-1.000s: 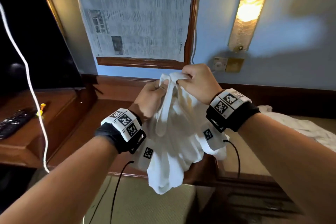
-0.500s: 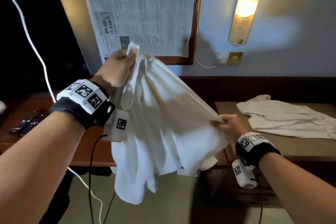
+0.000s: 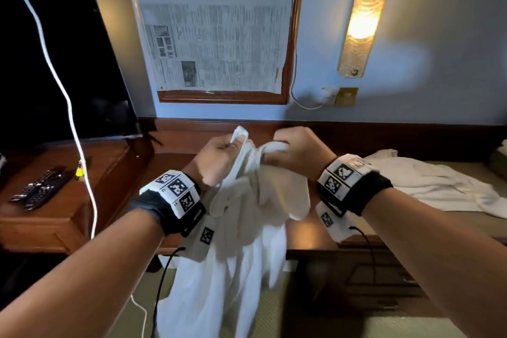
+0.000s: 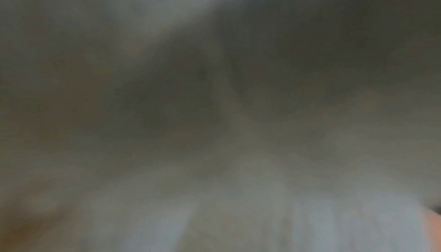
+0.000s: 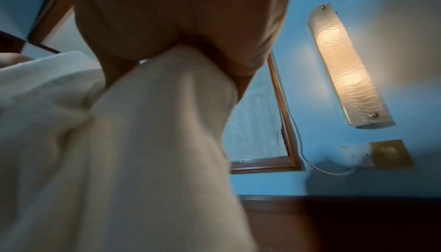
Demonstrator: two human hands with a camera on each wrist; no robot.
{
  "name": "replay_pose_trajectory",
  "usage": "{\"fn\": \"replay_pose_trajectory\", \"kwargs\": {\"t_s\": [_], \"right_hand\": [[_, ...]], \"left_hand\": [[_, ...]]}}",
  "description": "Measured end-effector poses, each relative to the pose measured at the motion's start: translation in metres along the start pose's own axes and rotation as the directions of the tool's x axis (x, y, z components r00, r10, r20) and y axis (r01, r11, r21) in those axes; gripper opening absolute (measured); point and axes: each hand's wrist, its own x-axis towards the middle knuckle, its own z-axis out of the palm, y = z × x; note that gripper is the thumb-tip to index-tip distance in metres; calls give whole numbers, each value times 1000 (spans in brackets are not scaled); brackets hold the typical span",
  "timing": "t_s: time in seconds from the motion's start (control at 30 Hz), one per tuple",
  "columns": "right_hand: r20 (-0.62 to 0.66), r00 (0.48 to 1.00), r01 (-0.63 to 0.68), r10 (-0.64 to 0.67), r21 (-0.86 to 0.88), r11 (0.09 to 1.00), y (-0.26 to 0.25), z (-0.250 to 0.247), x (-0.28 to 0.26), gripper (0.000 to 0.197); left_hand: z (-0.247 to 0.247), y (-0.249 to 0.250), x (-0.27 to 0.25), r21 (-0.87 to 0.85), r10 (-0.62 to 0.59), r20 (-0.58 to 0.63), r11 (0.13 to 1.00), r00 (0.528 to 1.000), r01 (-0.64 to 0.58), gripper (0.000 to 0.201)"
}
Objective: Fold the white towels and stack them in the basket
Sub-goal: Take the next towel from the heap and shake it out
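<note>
A white towel (image 3: 241, 250) hangs bunched in the air in front of me, its top edge held by both hands close together. My left hand (image 3: 219, 158) pinches one corner, which sticks up above the thumb. My right hand (image 3: 293, 151) grips the neighbouring part of the edge; the right wrist view shows the towel (image 5: 143, 142) coming out of the curled fingers (image 5: 181, 29). The left wrist view is filled with blurred white cloth (image 4: 238, 209). A second white towel (image 3: 428, 184) lies crumpled on the low surface at the right. No basket is in view.
A dark wooden desk (image 3: 68, 217) at the left carries a black TV (image 3: 55, 63) and remote controls (image 3: 38, 192); a white cable (image 3: 68, 107) hangs across them. A framed newspaper (image 3: 216, 25) and a lit wall lamp (image 3: 362, 14) are on the blue wall.
Half a second ago my hands were spread wide with the towel stretched between them. Now they have come together at chest height and the towel hangs bunched below.
</note>
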Motion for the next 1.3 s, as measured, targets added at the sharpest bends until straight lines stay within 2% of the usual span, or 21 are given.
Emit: {"fn": "replay_pose_trajectory", "kwargs": {"t_s": [0.07,0.17,0.23,0.27,0.37,0.43,0.5,0.57,0.6,0.63,0.67,0.7,0.73,0.8,0.87,0.97,1.07,1.13,1.3], "right_hand": [[127,987,-102,96,39,994,15,1,-19,43],[376,894,-291,244,72,954,42,7,-51,19],[441,848,-366,292,89,926,60,14,-67,9],[434,846,-385,309,97,918,66,16,-73,12],[308,871,-426,383,84,901,80,10,-78,18],[185,886,-442,425,59,895,88,-2,-76,20],[3,899,-437,437,31,899,94,-18,-69,20],[-199,902,-371,383,97,924,91,-36,-56,18],[-283,903,-295,324,143,945,83,-46,-47,15],[-341,905,-206,256,175,963,72,-56,-38,12],[-365,909,-133,201,203,970,59,-64,-27,12],[-366,917,-77,161,234,969,43,-72,-18,16],[-359,924,-32,132,271,962,26,-77,-9,24],[-333,940,41,75,329,943,-5,-84,5,39],[-282,959,83,16,337,938,-33,-89,14,38],[-227,972,139,-59,356,924,-65,-94,23,27],[-227,963,226,-148,372,900,-85,-99,35,19],[-233,957,255,-173,392,884,-95,-101,42,21],[-231,949,295,-216,406,865,-113,-104,50,18]], "left_hand": [[-6,-3,2,18,-14,-23,1000,1000,14,43],[-14,-9,9,-39,-3,-34,999,999,2,48],[-12,-7,10,-56,11,-61,998,998,-15,58],[-10,-6,11,-65,22,-68,998,997,-27,57],[-2,1,15,-152,44,-88,987,995,-57,32],[1,4,17,-227,54,-87,971,995,-73,28],[4,7,16,-221,73,-72,971,995,-87,25],[2,14,12,-171,124,58,979,991,-112,23],[-3,19,12,-150,147,179,981,973,-121,23],[-10,27,12,-104,152,319,987,935,-125,19],[-20,34,13,-45,156,439,987,885,-151,17],[-30,42,14,17,163,507,980,846,-199,20],[-40,49,17,65,178,525,966,832,-248,21],[-59,63,23,120,235,435,942,869,-314,14],[-71,73,27,110,319,339,921,885,-374,22],[-76,85,28,21,439,269,887,857,-461,30],[-76,97,27,-100,504,109,863,857,-495,23],[-77,100,30,-153,526,32,843,850,-516,16],[-73,103,37,-230,549,5,814,836,-534,9]]}}
